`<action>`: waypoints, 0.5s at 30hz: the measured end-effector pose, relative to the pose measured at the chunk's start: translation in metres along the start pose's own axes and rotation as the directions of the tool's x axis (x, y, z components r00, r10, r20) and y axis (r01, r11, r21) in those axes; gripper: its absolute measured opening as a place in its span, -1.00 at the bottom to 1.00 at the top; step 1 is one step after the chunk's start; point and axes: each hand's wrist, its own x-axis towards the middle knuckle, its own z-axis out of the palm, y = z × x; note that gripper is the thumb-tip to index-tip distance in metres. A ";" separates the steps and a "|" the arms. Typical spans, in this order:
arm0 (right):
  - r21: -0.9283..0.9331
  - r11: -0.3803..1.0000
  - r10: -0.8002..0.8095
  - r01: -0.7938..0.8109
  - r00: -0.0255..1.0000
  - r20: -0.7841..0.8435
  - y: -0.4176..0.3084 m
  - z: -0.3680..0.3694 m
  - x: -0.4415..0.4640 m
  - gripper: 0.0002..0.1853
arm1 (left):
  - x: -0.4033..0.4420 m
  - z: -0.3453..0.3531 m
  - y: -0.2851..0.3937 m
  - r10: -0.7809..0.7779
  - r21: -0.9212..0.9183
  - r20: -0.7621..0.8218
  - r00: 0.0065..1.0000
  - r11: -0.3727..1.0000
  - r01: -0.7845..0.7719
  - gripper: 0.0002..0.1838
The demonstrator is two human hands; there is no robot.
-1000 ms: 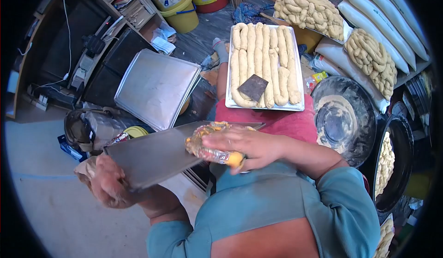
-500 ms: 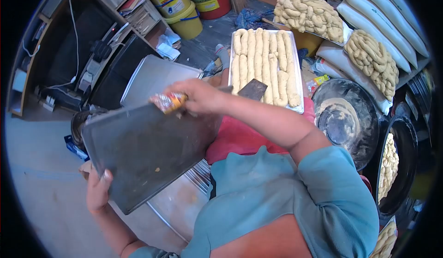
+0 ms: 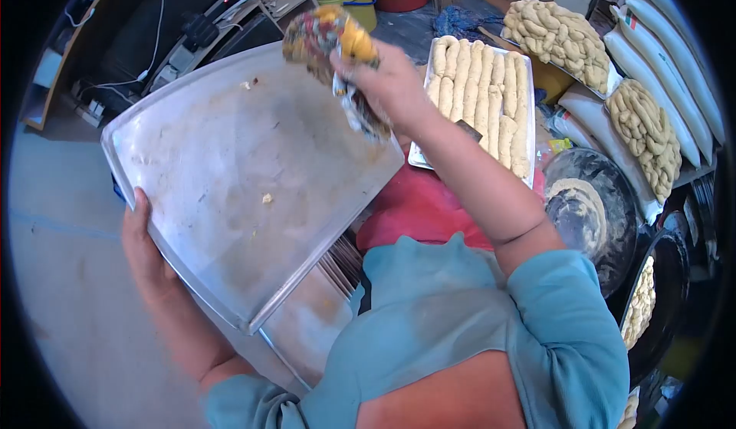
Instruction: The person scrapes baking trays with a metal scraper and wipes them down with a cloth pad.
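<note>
The left hand clamps a dull grey, rectangular metal sheet at centre left, thumb on top, other fingers hidden. At upper centre, the right hand grips a crumpled, multicoloured plastic bundle. Its forearm partly blocks pale, rope-shaped dough strips, upper right; a round, black, floury basin lies right of centre.

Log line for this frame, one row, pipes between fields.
left hand: grips tray edge | right hand: holds wad, tray contact unclear | bits: on tray | dough: on another tray
</note>
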 end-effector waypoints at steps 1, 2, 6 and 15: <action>-0.193 0.981 -0.014 0.024 0.998 0.055 0.008 -0.010 -0.007 -0.65 | -0.004 -0.004 -0.008 0.025 0.005 -0.041 0.999 1.000 -0.025 -0.47; -0.277 0.961 -0.017 0.023 1.000 0.027 0.011 -0.020 -0.014 -0.65 | -0.007 -0.008 -0.017 0.049 0.013 -0.082 0.995 0.999 -0.048 -0.47; -0.524 0.851 -0.112 0.026 0.985 -0.133 0.022 -0.081 -0.034 -0.57 | -0.028 -0.009 -0.063 0.047 -0.131 -0.096 0.994 0.990 -0.060 -0.49; -0.976 -0.185 0.287 -0.115 0.943 -0.165 0.086 -0.226 -0.089 0.00 | -0.012 -0.018 -0.098 -0.192 -0.325 -0.092 0.977 0.933 0.153 -0.50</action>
